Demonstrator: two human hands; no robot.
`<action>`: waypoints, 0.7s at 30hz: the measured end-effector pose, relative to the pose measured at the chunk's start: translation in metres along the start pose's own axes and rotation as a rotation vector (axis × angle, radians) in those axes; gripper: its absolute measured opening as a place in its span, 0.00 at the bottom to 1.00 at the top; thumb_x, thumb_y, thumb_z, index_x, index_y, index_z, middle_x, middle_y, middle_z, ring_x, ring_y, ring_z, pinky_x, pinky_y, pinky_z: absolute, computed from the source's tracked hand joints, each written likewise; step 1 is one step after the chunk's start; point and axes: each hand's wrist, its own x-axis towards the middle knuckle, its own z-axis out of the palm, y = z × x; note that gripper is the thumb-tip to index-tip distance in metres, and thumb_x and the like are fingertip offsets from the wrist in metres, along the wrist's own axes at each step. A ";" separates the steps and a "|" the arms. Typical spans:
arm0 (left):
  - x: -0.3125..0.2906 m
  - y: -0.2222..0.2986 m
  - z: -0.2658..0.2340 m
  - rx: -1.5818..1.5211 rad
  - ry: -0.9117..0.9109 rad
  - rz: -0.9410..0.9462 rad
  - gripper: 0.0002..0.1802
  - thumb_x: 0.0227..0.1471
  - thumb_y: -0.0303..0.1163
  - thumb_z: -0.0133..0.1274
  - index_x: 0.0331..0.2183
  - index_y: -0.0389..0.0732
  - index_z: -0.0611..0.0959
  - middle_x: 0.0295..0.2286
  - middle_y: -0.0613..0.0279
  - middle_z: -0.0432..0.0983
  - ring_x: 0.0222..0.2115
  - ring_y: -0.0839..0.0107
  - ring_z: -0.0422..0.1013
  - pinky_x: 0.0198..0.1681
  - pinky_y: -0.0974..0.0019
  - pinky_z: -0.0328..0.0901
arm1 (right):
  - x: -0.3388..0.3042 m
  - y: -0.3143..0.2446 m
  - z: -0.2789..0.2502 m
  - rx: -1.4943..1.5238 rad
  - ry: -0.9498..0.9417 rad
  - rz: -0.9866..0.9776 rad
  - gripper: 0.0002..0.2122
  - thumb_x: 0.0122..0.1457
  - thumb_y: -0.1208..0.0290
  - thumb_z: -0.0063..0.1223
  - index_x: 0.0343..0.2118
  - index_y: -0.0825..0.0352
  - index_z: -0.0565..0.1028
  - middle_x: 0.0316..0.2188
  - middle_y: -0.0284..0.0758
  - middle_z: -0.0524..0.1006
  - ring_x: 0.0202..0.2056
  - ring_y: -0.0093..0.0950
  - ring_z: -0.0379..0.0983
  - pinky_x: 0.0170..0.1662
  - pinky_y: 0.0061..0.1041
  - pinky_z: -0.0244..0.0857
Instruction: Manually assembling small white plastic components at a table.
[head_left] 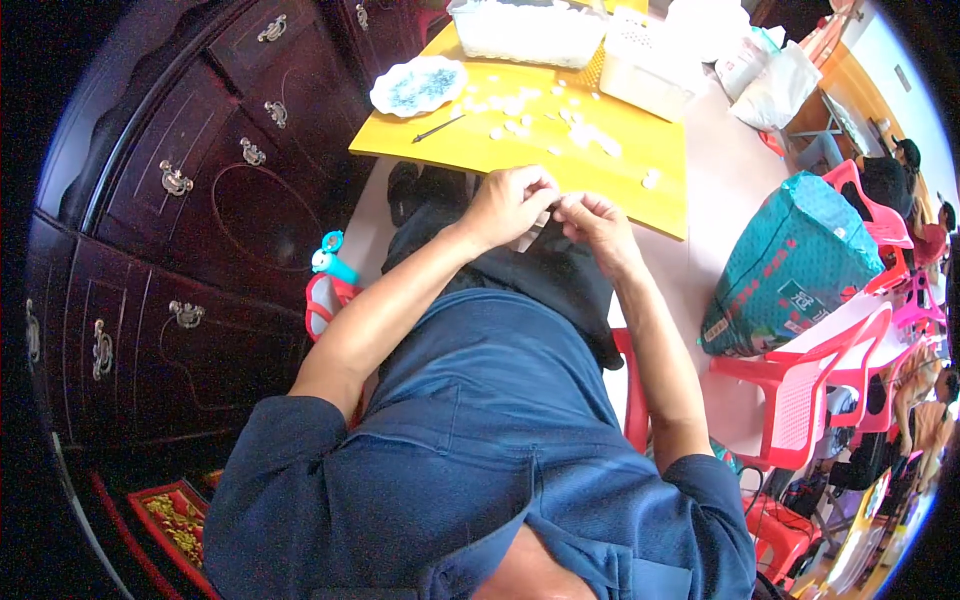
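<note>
My left hand and my right hand meet over my lap, just in front of the near edge of the yellow table. Both are closed, with thumbs and fingertips pinched close together. What they pinch is too small and too covered by the fingers to name. A pale strip shows just below them against my dark trousers. Several small white pieces lie scattered on the tabletop beyond my hands. A thin dark pen-like tool rests near the table's left edge, beside a scalloped blue-and-white plate.
At the table's far side stand a clear bin of white material and a white perforated container. A large teal bag rests by red-and-white chairs on the right. A dark wooden cabinet lines the left. Other people sit far right.
</note>
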 end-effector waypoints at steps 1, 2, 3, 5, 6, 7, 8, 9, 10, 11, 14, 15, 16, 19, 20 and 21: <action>0.000 -0.008 0.003 -0.033 0.055 -0.009 0.07 0.53 0.29 0.55 0.29 0.35 0.82 0.24 0.65 0.78 0.24 0.78 0.73 0.29 0.71 0.68 | 0.000 0.000 0.001 -0.001 -0.002 0.001 0.07 0.63 0.67 0.53 0.37 0.64 0.79 0.28 0.26 0.78 0.26 0.14 0.68 0.33 0.14 0.63; 0.001 -0.010 0.004 -0.066 0.107 -0.017 0.07 0.52 0.30 0.55 0.29 0.35 0.82 0.22 0.61 0.78 0.23 0.76 0.73 0.29 0.69 0.68 | 0.000 0.000 0.002 -0.005 0.012 -0.014 0.07 0.63 0.68 0.53 0.38 0.65 0.79 0.29 0.26 0.79 0.26 0.14 0.68 0.33 0.13 0.63; 0.002 -0.011 0.005 -0.067 0.106 -0.018 0.07 0.52 0.30 0.55 0.29 0.35 0.82 0.22 0.61 0.78 0.23 0.76 0.73 0.29 0.69 0.68 | 0.000 -0.001 0.002 -0.009 0.025 -0.029 0.08 0.64 0.69 0.53 0.40 0.66 0.79 0.29 0.26 0.79 0.26 0.13 0.68 0.33 0.13 0.63; 0.001 -0.012 0.005 -0.140 0.092 -0.051 0.08 0.53 0.31 0.55 0.29 0.35 0.82 0.22 0.62 0.79 0.23 0.75 0.73 0.29 0.69 0.68 | -0.002 -0.004 0.007 0.000 0.049 -0.036 0.08 0.64 0.69 0.53 0.41 0.67 0.79 0.30 0.26 0.79 0.27 0.13 0.67 0.33 0.13 0.63; 0.001 -0.011 0.005 -0.140 0.092 -0.053 0.08 0.53 0.31 0.55 0.29 0.35 0.82 0.22 0.62 0.79 0.23 0.75 0.73 0.29 0.69 0.68 | -0.003 -0.006 0.008 0.009 0.071 -0.045 0.09 0.64 0.70 0.53 0.43 0.67 0.79 0.31 0.26 0.79 0.27 0.13 0.67 0.33 0.13 0.63; 0.001 -0.010 0.005 -0.142 0.089 -0.071 0.08 0.53 0.31 0.55 0.29 0.35 0.82 0.22 0.62 0.79 0.23 0.76 0.73 0.29 0.69 0.68 | -0.003 -0.005 0.008 0.010 0.071 -0.043 0.09 0.64 0.70 0.53 0.43 0.67 0.79 0.31 0.26 0.79 0.27 0.13 0.67 0.33 0.13 0.63; 0.001 -0.009 0.006 -0.144 0.087 -0.088 0.08 0.53 0.31 0.55 0.29 0.35 0.82 0.23 0.62 0.79 0.23 0.76 0.73 0.29 0.69 0.68 | -0.003 -0.005 0.009 -0.004 0.064 -0.067 0.09 0.63 0.71 0.53 0.43 0.68 0.79 0.31 0.26 0.79 0.27 0.13 0.67 0.34 0.14 0.64; 0.001 -0.010 0.006 -0.143 0.086 -0.089 0.08 0.53 0.31 0.55 0.29 0.35 0.82 0.23 0.62 0.79 0.23 0.76 0.73 0.29 0.69 0.68 | -0.003 -0.004 0.009 -0.018 0.057 -0.092 0.10 0.63 0.71 0.53 0.44 0.68 0.79 0.31 0.26 0.79 0.27 0.13 0.68 0.34 0.14 0.64; 0.002 -0.012 0.007 -0.160 0.083 -0.093 0.08 0.53 0.31 0.55 0.29 0.36 0.82 0.23 0.62 0.79 0.23 0.77 0.73 0.29 0.70 0.68 | -0.003 -0.004 0.009 -0.016 0.058 -0.091 0.10 0.63 0.71 0.53 0.44 0.68 0.79 0.31 0.26 0.79 0.27 0.13 0.68 0.34 0.14 0.64; 0.002 -0.011 0.007 -0.177 0.080 -0.097 0.08 0.53 0.31 0.55 0.29 0.36 0.82 0.23 0.62 0.79 0.23 0.77 0.73 0.29 0.70 0.68 | -0.003 -0.005 0.010 -0.026 0.059 -0.107 0.10 0.63 0.72 0.53 0.45 0.68 0.78 0.32 0.26 0.79 0.29 0.13 0.69 0.35 0.15 0.64; 0.001 -0.009 0.007 -0.178 0.062 -0.094 0.07 0.53 0.30 0.55 0.29 0.36 0.82 0.23 0.63 0.80 0.23 0.78 0.73 0.29 0.70 0.68 | 0.000 -0.001 0.010 -0.035 0.072 -0.142 0.10 0.63 0.73 0.53 0.47 0.67 0.76 0.32 0.28 0.79 0.30 0.14 0.69 0.36 0.14 0.64; 0.002 -0.008 0.008 -0.178 0.059 -0.094 0.07 0.53 0.30 0.55 0.29 0.36 0.82 0.23 0.63 0.80 0.23 0.78 0.73 0.29 0.70 0.68 | 0.001 0.000 0.009 -0.036 0.083 -0.161 0.11 0.63 0.74 0.53 0.48 0.66 0.74 0.32 0.29 0.79 0.29 0.14 0.69 0.36 0.14 0.64; 0.002 -0.007 0.009 -0.163 0.060 -0.096 0.07 0.53 0.30 0.55 0.29 0.35 0.82 0.23 0.63 0.80 0.24 0.78 0.73 0.29 0.70 0.68 | 0.001 0.001 0.008 -0.035 0.086 -0.161 0.11 0.63 0.74 0.53 0.48 0.66 0.74 0.32 0.29 0.79 0.29 0.14 0.69 0.36 0.14 0.64; 0.001 -0.007 0.008 -0.157 0.065 -0.099 0.08 0.54 0.30 0.55 0.29 0.35 0.82 0.23 0.62 0.80 0.24 0.78 0.74 0.29 0.70 0.68 | 0.001 0.002 0.006 -0.036 0.064 -0.196 0.12 0.62 0.75 0.53 0.48 0.65 0.72 0.32 0.30 0.79 0.30 0.15 0.69 0.36 0.14 0.64; 0.002 -0.007 0.008 -0.167 0.066 -0.097 0.08 0.54 0.30 0.55 0.29 0.35 0.82 0.23 0.62 0.80 0.24 0.77 0.74 0.29 0.70 0.69 | 0.002 0.002 0.005 -0.039 0.064 -0.200 0.12 0.62 0.75 0.53 0.48 0.65 0.71 0.32 0.30 0.79 0.30 0.15 0.70 0.36 0.14 0.64; 0.002 -0.007 0.008 -0.166 0.064 -0.097 0.08 0.54 0.30 0.55 0.29 0.35 0.82 0.23 0.62 0.80 0.24 0.77 0.74 0.29 0.70 0.69 | 0.002 0.003 0.005 -0.042 0.064 -0.204 0.11 0.62 0.75 0.53 0.47 0.65 0.71 0.32 0.31 0.79 0.30 0.15 0.70 0.36 0.14 0.64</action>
